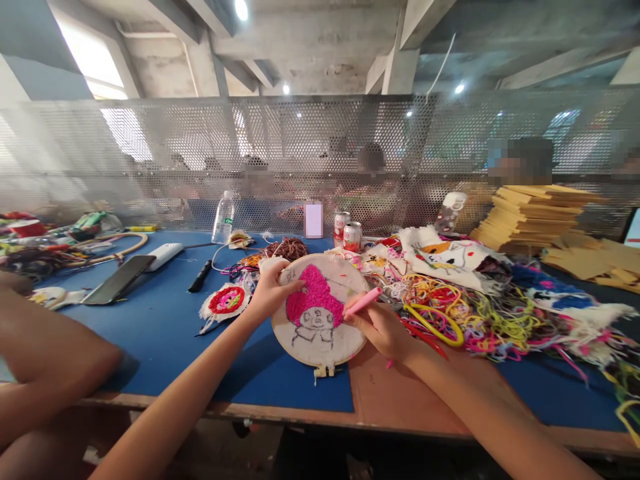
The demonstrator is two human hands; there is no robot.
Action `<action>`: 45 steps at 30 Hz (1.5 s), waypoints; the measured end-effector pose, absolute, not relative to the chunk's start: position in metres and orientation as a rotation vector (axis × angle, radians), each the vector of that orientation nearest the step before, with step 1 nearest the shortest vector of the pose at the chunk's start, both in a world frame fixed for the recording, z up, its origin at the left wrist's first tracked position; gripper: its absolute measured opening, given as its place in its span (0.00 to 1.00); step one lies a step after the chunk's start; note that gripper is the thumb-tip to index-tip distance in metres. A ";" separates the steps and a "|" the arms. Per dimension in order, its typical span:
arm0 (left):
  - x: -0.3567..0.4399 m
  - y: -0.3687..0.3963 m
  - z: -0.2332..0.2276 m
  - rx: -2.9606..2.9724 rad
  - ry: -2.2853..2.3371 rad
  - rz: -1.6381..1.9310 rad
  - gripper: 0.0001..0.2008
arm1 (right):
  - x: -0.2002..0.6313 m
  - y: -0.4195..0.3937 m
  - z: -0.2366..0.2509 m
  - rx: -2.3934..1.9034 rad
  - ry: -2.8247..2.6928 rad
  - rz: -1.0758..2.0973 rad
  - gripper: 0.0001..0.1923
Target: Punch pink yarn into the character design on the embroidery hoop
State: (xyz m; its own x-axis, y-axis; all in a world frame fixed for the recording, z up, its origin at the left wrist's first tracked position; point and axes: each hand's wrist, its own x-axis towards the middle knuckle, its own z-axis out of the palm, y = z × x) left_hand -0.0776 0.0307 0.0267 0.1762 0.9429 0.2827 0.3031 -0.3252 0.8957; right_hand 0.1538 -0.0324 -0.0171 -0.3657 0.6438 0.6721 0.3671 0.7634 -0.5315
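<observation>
A round embroidery hoop (316, 319) with white cloth stands tilted toward me above the table's front edge. On its cloth is a drawn cartoon face, with a hood filled in looped bright pink yarn. My left hand (274, 288) grips the hoop's upper left rim, thumb lying over the front of the cloth. In the closed fingers of my right hand (383, 328) is a pink punch needle (364, 301), its tip end close to the right edge of the pink area. The needle's tip itself is hidden by my fingers. At the hoop's bottom sits the screw clamp (324, 371).
Tangled yarn (450, 303) and finished cloth pieces heap up on the right, before stacked brown envelopes (530, 217). Cans (352, 237) and a water bottle (223, 219) stand behind. At left lie a phone (119, 280), a black marker (201, 276) and another person's arm (55, 340).
</observation>
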 end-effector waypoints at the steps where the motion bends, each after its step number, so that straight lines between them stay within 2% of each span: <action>1: -0.077 0.030 0.028 1.759 1.194 1.159 0.17 | 0.154 -0.033 -0.017 -0.764 -1.992 0.364 0.05; 22: -0.076 0.026 0.034 1.824 1.199 1.160 0.16 | 0.157 -0.031 -0.017 -0.765 -2.032 0.430 0.06; 39: -0.076 0.025 0.033 1.778 1.180 1.167 0.17 | 0.155 -0.032 -0.016 -0.779 -2.087 0.328 0.05; 45: -0.076 0.028 0.028 1.722 1.155 1.148 0.16 | 0.150 -0.033 -0.015 -0.827 -2.258 0.243 0.05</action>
State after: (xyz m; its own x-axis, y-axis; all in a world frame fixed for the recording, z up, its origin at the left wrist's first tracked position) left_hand -0.0762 0.0278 0.0284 0.1898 0.9456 0.2643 0.2701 -0.3091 0.9119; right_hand 0.1500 -0.0332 -0.0147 -0.5439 0.6254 0.5595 0.4923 0.7777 -0.3909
